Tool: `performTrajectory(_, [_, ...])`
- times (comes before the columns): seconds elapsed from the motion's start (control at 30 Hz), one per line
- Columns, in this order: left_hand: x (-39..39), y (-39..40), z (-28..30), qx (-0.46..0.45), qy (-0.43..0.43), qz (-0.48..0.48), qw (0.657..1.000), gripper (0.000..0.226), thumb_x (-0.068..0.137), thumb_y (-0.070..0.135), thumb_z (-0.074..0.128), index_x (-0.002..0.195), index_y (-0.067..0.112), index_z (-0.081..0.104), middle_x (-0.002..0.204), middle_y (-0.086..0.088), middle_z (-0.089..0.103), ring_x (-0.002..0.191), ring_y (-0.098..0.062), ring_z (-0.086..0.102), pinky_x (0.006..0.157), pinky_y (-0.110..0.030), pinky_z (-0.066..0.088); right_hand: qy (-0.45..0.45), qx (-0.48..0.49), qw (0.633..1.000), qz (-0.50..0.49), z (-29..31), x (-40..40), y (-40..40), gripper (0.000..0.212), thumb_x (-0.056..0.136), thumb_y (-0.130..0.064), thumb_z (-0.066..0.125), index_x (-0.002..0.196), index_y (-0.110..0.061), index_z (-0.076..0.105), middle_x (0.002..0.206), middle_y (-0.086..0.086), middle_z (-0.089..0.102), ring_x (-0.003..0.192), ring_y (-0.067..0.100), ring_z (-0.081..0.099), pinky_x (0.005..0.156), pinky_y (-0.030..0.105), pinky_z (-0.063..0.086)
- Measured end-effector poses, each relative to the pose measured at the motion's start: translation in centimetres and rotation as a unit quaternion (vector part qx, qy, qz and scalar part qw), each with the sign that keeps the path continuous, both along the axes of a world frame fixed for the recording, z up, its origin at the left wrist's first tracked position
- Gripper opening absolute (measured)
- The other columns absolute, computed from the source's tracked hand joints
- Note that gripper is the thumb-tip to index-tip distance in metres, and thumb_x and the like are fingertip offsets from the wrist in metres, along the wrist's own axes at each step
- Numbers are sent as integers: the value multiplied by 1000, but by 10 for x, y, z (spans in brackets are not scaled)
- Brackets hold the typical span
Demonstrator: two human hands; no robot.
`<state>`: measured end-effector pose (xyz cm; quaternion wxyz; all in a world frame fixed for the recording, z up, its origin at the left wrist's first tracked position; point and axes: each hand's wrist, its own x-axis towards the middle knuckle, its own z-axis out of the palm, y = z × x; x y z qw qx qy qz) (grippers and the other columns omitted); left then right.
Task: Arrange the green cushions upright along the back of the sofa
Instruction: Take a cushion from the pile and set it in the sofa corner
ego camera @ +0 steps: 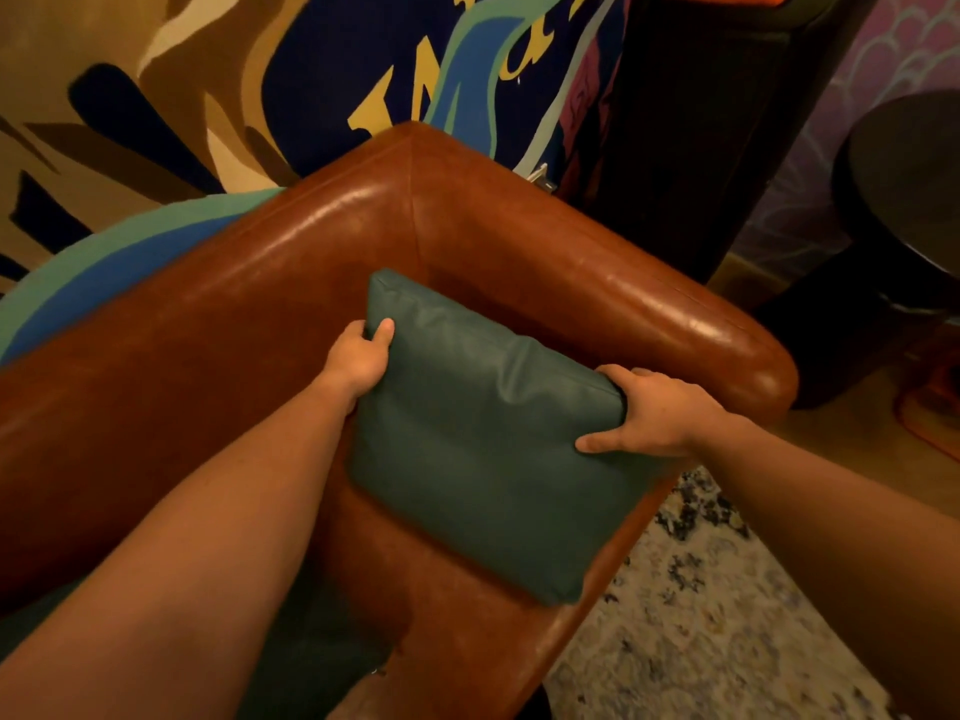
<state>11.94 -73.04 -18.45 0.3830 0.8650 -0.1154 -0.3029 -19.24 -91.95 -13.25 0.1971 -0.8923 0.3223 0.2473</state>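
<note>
A green leather cushion (483, 449) lies tilted in the corner of the brown leather sofa (249, 304), its far corner near the meeting of backrest and armrest. My left hand (361, 358) grips its left edge, thumb on top. My right hand (660, 413) grips its right corner, fingers wrapped over the edge. A second green cushion (306, 662) shows partly under my left forearm at the bottom, mostly hidden.
The sofa's armrest (649, 283) runs down the right. Behind the sofa is a painted wall (363, 70). A dark cabinet (701, 122) and a round dark table (909, 179) stand to the right. A speckled rug (701, 615) covers the floor.
</note>
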Motion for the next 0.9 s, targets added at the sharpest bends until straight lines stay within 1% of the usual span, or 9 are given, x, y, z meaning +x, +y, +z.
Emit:
performTrajectory(0.13, [8, -8, 8, -19, -108, 50, 993, 23, 100, 35, 54, 105, 21, 71, 113, -9, 73, 102, -30, 68, 87, -46, 58, -3, -17, 1000, 10, 4, -2, -8, 108, 65, -91, 58, 154, -38, 27, 144, -2, 53, 128, 25, 55, 100, 44, 50])
performTrajectory(0.2, [9, -21, 16, -88, -61, 104, 989, 20, 103, 24, 47, 101, 26, 67, 105, -5, 72, 85, -24, 66, 70, -36, 58, -7, -2, 1000, -12, 2, -5, -12, 106, 66, -90, 58, 153, -37, 29, 143, -2, 54, 125, 25, 56, 100, 45, 51])
performTrajectory(0.27, [6, -34, 22, -166, 21, 129, 977, 25, 104, 14, 43, 119, 23, 61, 106, -3, 69, 79, -15, 63, 66, -29, 52, -15, 26, 999, -46, -1, -7, -14, 104, 68, -87, 61, 152, -35, 31, 141, 0, 55, 123, 25, 58, 100, 45, 51])
performTrajectory(0.33, [-2, -40, 23, -183, 28, 94, 978, 35, 104, 9, 47, 138, 16, 52, 123, -5, 66, 99, -16, 65, 79, -26, 52, -17, 42, 997, -68, -2, -8, -15, 105, 70, -84, 63, 155, -33, 28, 143, 3, 52, 124, 27, 56, 102, 45, 50])
performTrajectory(0.43, [-14, -34, 10, -88, -5, 35, 996, 58, 101, 21, 58, 154, 17, 36, 154, -10, 47, 135, -26, 51, 105, -32, 45, 2, 36, 997, -67, -1, -5, -12, 114, 67, -87, 63, 158, -33, 20, 147, 5, 46, 128, 29, 53, 104, 45, 48])
performTrajectory(0.57, [-12, -21, -11, -25, 86, 22, 996, 90, 94, 49, 63, 162, 22, 10, 162, -5, 36, 141, -32, 45, 111, -47, 44, -27, 33, 997, -65, -4, -3, -11, 111, 63, -88, 64, 153, -33, 29, 140, 2, 52, 121, 26, 57, 100, 46, 51])
performTrajectory(0.63, [-9, -22, -15, -46, 95, 19, 994, 81, 94, 49, 61, 160, 23, 21, 154, -3, 47, 134, -31, 53, 108, -50, 47, -46, 38, 996, -64, -7, -5, -10, 107, 64, -86, 66, 151, -34, 33, 137, 1, 53, 120, 25, 58, 99, 46, 52])
performTrajectory(0.73, [-13, -24, -19, -88, 41, 19, 995, 48, 95, 39, 65, 138, 21, 58, 129, -2, 68, 110, -25, 68, 98, -45, 56, -68, 25, 995, -63, -11, -8, -8, 99, 67, -83, 66, 148, -35, 38, 132, -1, 56, 116, 23, 59, 96, 43, 53])
performTrajectory(0.9, [-17, -26, -16, -84, -55, 65, 993, 37, 93, 33, 69, 126, 18, 70, 118, 1, 73, 107, -22, 69, 98, -40, 55, -115, 28, 991, -60, -17, -5, -11, 91, 63, -83, 68, 138, -37, 49, 123, -5, 62, 110, 20, 60, 92, 43, 53])
